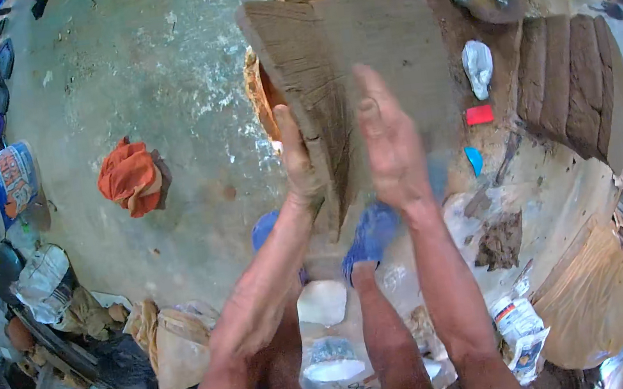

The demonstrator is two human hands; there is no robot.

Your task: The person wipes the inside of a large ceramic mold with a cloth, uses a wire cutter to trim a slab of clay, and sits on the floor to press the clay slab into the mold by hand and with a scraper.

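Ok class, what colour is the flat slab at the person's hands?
The flat slab is grey-brown; it shows best in the head view.

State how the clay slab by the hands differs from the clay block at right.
The left hand is against the clay slab; no hand touches the clay block. Deep grooves divide the block; the slab's right part looks flat. Both are brownish grey.

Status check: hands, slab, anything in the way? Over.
Left hand at left edge of clay slab. Right hand open over its face, contact unclear. Slab grey-brown, grooved at left. No obstruction seen; orange cloth lies apart, left.
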